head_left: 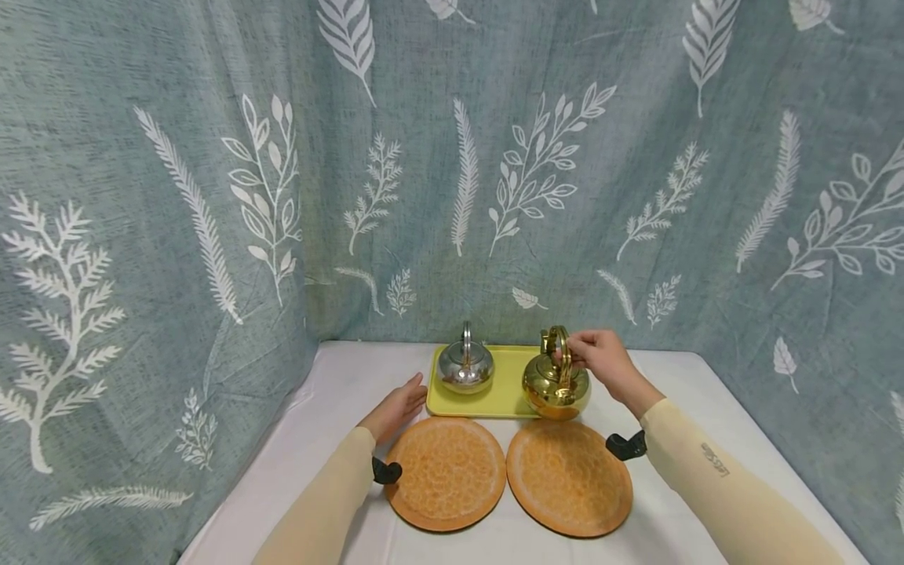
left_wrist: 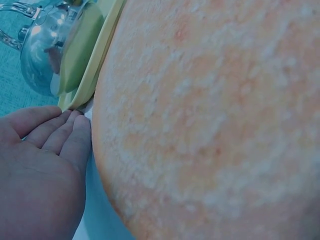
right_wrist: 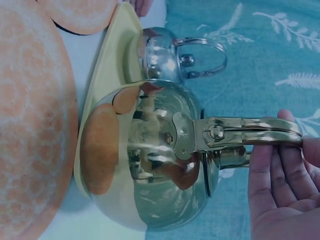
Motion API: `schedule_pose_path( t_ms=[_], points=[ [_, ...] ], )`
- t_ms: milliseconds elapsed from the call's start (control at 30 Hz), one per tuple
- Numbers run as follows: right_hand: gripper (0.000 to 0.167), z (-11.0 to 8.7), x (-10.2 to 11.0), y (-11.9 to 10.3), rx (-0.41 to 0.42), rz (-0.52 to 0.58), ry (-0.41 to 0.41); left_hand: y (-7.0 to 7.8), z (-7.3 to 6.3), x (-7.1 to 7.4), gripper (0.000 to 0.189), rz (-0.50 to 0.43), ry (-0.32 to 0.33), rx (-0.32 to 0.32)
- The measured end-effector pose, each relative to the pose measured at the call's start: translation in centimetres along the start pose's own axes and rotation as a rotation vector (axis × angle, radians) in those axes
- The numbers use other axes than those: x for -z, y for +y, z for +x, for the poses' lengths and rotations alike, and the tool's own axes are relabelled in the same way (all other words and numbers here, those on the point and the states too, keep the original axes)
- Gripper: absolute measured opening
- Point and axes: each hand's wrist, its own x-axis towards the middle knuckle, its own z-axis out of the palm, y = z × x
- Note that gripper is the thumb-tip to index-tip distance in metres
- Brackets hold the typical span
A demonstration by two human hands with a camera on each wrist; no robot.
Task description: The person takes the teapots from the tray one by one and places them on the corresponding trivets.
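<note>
A gold teapot (head_left: 555, 390) is at the right end of a yellow tray (head_left: 504, 386). My right hand (head_left: 599, 357) grips its arched handle (right_wrist: 255, 131), with the fingers curled under the bar in the right wrist view. On the tray's left end sits a smaller silver teapot (head_left: 465, 369), its handle upright. My left hand (head_left: 401, 408) is beside the tray's left edge, fingers nearly straight and together. In the left wrist view the fingertips (left_wrist: 80, 122) are right at the tray's corner, and the palm holds nothing.
Two round orange-brown mats, a left one (head_left: 446, 474) and a right one (head_left: 569, 479), lie side by side in front of the tray. A white cloth (head_left: 678, 502) covers the table. Blue-green leaf-patterned curtains (head_left: 424, 173) hang behind and at both sides.
</note>
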Motion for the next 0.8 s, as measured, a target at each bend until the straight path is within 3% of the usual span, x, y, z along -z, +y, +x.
schedule_pose_path(
  t_ms=[800],
  points=[
    [0.034, -2.9, 0.9, 1.0, 0.021, 0.087, -0.032, 0.2, -0.2, -0.6, 0.092, 0.052, 0.019, -0.016]
  ],
)
